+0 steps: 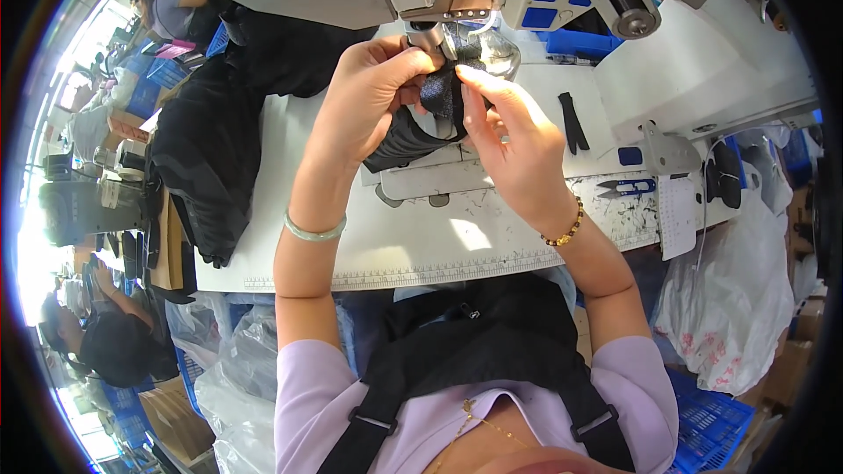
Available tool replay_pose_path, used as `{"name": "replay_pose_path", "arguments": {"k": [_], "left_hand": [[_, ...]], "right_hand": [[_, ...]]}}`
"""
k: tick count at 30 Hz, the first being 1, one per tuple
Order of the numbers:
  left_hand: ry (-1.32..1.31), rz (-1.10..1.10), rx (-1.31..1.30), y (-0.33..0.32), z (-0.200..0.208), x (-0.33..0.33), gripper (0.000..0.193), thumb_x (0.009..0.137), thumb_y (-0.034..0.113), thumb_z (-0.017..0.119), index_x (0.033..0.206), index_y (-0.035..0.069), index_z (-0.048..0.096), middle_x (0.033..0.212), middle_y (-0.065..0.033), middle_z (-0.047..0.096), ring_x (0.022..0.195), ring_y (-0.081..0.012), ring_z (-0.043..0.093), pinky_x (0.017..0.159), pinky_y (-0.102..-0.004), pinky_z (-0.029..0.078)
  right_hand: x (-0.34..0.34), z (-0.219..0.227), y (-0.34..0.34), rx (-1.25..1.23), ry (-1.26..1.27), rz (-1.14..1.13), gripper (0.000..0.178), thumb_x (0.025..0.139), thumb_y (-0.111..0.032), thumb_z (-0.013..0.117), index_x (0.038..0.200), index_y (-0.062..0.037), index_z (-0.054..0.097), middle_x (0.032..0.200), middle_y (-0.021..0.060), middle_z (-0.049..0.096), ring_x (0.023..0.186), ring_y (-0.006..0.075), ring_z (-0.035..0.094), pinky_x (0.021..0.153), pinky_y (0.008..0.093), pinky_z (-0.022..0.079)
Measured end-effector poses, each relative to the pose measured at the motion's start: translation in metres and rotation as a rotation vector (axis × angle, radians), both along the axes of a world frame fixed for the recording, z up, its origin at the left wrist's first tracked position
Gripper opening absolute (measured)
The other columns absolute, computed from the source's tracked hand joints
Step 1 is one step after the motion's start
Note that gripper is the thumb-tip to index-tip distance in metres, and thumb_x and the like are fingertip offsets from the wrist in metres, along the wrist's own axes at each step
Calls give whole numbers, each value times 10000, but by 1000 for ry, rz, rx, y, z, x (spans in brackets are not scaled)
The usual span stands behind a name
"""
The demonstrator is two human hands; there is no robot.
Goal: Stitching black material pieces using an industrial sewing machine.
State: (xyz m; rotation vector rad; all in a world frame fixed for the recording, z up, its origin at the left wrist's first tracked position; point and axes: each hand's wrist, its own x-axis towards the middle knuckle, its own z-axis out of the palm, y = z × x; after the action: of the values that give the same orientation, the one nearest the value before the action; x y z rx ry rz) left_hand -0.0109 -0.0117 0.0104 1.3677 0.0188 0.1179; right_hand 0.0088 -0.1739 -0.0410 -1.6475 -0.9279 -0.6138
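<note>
A white printed sheet (676,221) sits just right of blue-handled thread snips (634,187). Below and right of the snips are a translucent plastic bag (733,298) and, farther down, a blue plastic crate (713,419).

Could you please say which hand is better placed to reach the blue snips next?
Probably the right hand: the snips lie on its side, and the left hand is farther away.
</note>
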Motion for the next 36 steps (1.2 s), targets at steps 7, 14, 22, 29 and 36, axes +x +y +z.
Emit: {"name": "replay_pose_path", "arguments": {"k": [7, 14, 22, 29, 36], "left_hand": [[-23, 12, 4, -1, 1, 1, 124, 812, 72, 590, 811, -44, 633, 697, -49, 592, 569, -84, 538, 506, -207, 439], [-27, 28, -70, -1, 0, 4, 127, 834, 56, 569, 823, -56, 630, 721, -67, 611, 559, -98, 554, 506, -211, 449], [-10, 28, -121, 2, -5, 9, 137, 849, 70, 572, 829, -55, 626, 739, -62, 606, 553, -89, 539, 500, -205, 456], [-47, -8, -50, 0, -4, -1, 134, 844, 61, 568, 867, -61, 617, 753, -73, 618, 584, -93, 569, 517, -202, 467], [-37, 3, -47, -1, -3, -1, 122, 838, 57, 570, 843, -57, 611, 759, -80, 622, 597, -98, 577, 527, -217, 476]], "right_hand": [[1, -1, 0, 29, 95, 22, 289, 811, 17, 620, 1086, -34, 543, 793, 83, 610, 545, 114, 579, 469, 222, 454], [-7, 14, 2, 257, 579, 180, 291, 843, 15, 599, 980, -60, 353, 685, 81, 579, 376, 54, 448, 339, 183, 317], [-3, 12, -3, 290, 630, 259, 299, 841, -59, 631, 931, -64, 345, 674, 14, 532, 507, 29, 491, 413, 181, 394], [-2, 1, -5, 354, 565, 373, 267, 854, -25, 606, 910, -51, 347, 775, -6, 486, 652, 3, 483, 576, 149, 405], [0, -3, -1, 381, 533, 381, 259, 856, -27, 603, 906, -50, 351, 745, -6, 489, 629, -2, 467, 557, 143, 398]]}}
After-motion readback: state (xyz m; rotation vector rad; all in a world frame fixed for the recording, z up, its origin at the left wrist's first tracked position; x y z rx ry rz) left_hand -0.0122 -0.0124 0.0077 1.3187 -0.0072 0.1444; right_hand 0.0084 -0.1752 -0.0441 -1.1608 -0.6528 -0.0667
